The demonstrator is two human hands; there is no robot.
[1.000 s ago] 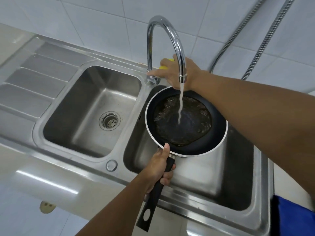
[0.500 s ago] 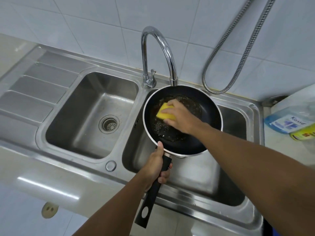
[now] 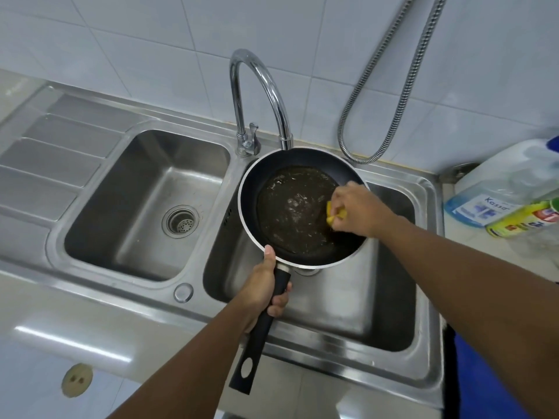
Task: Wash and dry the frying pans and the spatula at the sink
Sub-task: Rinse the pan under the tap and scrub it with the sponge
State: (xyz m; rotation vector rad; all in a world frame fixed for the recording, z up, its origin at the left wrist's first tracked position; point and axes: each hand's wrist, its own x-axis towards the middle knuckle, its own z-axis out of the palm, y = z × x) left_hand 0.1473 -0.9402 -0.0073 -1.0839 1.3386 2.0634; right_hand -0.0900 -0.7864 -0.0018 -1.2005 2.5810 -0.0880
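Sponge hand has slid over since half a second ago, from the middle-left of the pan floor out to its 3 o'clock side, and the tap stream from a second back has stopped. So now the frying pan (image 3: 250, 190) is held roughly level over the right basin (image 3: 348, 300) of the steel double sink. It has a shallow pool of murky brown water across its floor, with a few bubbles glinting near the middle.

Right hand (image 3: 358, 208) is down inside the pan at 3 o'clock, fingers curled tight round a yellow sponge (image 3: 332, 215). The sponge is mostly hidden, just a crumpled bit poking out at the edge of the pool. Left hand (image 3: 260, 285) is wrapped round the black handle (image 3: 257, 343) up close to the pan, thumb laid along the top toward the rim. The handle runs off toward 7 o'clock past the sink's front edge.

Left basin (image 3: 145, 189) at 9 o'clock shows its drain strainer (image 3: 180, 221) at the bottom. Curved chrome faucet (image 3: 257, 77) stands at the pan's 12 o'clock, spout just behind the rim. Over at 3 o'clock on the counter there's a clear jug (image 3: 499, 182) with blue liquid low in it, and a yellow-green bottle (image 3: 518, 220) just in front of it.
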